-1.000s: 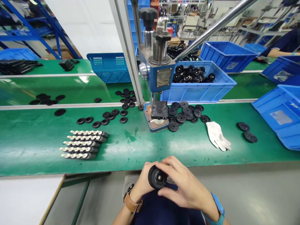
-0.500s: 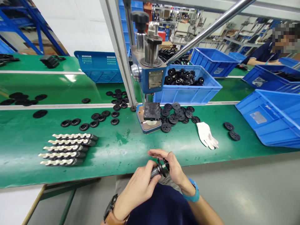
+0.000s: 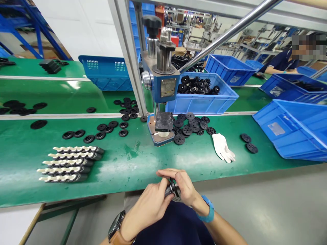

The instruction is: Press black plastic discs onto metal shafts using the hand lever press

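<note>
My left hand (image 3: 149, 200) is wrapped round a black cylindrical part (image 3: 169, 191), held in front of the near edge of the tabletop (image 3: 143, 166). My right hand (image 3: 187, 191) cups the flanged end; I cannot tell whether its fingers close on it. I judge this piece is partway through: whether its end is fully seated is hidden. Loose black discs (image 3: 187, 130) lie beside the press (image 3: 165, 90), apparently unused. The bin (image 3: 201, 104) holds many black pieces, but whether those are finished I cannot tell.
</note>
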### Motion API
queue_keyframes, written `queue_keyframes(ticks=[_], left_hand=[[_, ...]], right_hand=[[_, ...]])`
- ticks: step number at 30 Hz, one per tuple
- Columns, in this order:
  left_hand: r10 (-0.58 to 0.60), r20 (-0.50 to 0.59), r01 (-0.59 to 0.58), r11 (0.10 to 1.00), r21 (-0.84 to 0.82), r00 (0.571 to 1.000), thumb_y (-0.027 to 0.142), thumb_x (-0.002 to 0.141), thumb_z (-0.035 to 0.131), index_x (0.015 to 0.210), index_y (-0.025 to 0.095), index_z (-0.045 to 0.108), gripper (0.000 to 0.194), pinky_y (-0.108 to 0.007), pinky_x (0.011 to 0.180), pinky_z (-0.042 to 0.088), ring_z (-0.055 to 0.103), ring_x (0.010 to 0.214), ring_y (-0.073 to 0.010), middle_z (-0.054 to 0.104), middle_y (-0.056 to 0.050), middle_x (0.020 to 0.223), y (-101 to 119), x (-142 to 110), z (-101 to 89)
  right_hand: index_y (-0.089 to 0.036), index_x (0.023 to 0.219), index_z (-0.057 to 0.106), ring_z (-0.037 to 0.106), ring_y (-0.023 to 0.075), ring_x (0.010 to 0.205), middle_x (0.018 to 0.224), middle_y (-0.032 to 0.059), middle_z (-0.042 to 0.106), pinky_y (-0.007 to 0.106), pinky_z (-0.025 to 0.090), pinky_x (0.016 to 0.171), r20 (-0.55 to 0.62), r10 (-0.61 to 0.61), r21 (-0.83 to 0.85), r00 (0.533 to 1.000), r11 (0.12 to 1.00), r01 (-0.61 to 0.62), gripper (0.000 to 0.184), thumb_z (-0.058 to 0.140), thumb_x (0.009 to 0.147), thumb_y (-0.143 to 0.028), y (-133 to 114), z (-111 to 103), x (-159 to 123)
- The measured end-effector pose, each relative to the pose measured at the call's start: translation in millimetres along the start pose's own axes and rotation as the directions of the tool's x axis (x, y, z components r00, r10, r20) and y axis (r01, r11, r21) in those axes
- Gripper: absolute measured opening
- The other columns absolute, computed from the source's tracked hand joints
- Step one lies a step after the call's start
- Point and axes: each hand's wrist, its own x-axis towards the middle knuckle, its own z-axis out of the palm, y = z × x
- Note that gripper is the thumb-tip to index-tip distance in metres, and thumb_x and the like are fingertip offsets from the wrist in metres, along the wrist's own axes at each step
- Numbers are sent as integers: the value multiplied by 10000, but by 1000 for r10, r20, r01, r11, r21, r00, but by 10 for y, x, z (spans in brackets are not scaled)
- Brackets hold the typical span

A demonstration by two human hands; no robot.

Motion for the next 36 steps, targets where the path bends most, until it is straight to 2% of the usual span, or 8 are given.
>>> queue_keyframes(ticks=[3,5,8,11,16,26,32,36], left_hand=[[-66,32,71,984,-162,997,180,935,552,1024,225,529,102,-309,627,452,674,691,-235,700,-34,813,-92,42,10],[-110,23,112,934,-338,994,211,933,573,1014,217,571,82,-306,674,480,654,734,-216,697,-33,849,-164,81,39],[-204,-58,121,762,-636,977,291,931,628,972,195,632,104,-309,750,532,653,812,-204,700,-47,908,-236,132,112],[-307,-116,105,618,-779,944,380,894,715,963,174,687,219,-323,791,564,681,865,-218,733,-67,950,-240,156,176],[-353,-80,130,533,-836,932,485,849,774,1018,154,744,373,-331,760,588,713,837,-233,776,-73,919,-175,163,211],[-356,-95,106,503,-858,930,418,829,805,977,149,767,310,-318,737,588,695,771,-212,790,-65,892,-150,159,237],[-382,-88,113,472,-874,920,351,804,814,943,162,764,240,-292,718,572,681,754,-200,776,-52,871,-171,141,309],[-451,-135,103,465,-879,882,289,751,840,932,187,748,227,-266,729,555,679,781,-193,749,-28,859,-179,157,260]], right_hand=[[-221,1333,724,685,284,1235,1274,121,757,452,542,1068,6,9,13,1000,1000,-9,660,291,1071,-644,-3,-9,18],[-201,1434,635,651,305,1294,1379,147,693,484,518,1106,22,5,80,1000,997,-7,752,261,1038,-720,-52,-35,37],[-194,1510,529,582,337,1379,1474,174,608,522,466,1164,6,-60,78,998,995,59,859,316,964,-822,-154,-76,54],[-196,1479,552,559,360,1390,1447,184,620,541,438,1185,40,-168,-105,985,980,171,880,558,869,-831,-210,-76,51],[-214,1500,525,593,332,1364,1388,170,668,522,461,1176,114,-283,-199,952,933,301,778,745,879,-628,-187,1,37],[-198,1494,531,603,327,1352,1383,177,675,517,483,1155,108,-294,-201,950,929,311,765,756,884,-600,-201,20,23],[-246,1507,523,611,318,1337,1385,141,681,481,476,1164,111,-291,-187,950,933,307,732,796,881,-510,-204,27,13],[-295,1468,563,630,305,1313,1390,109,680,446,492,1148,4,-241,-146,971,960,239,633,729,920,-564,-121,-20,-30]])
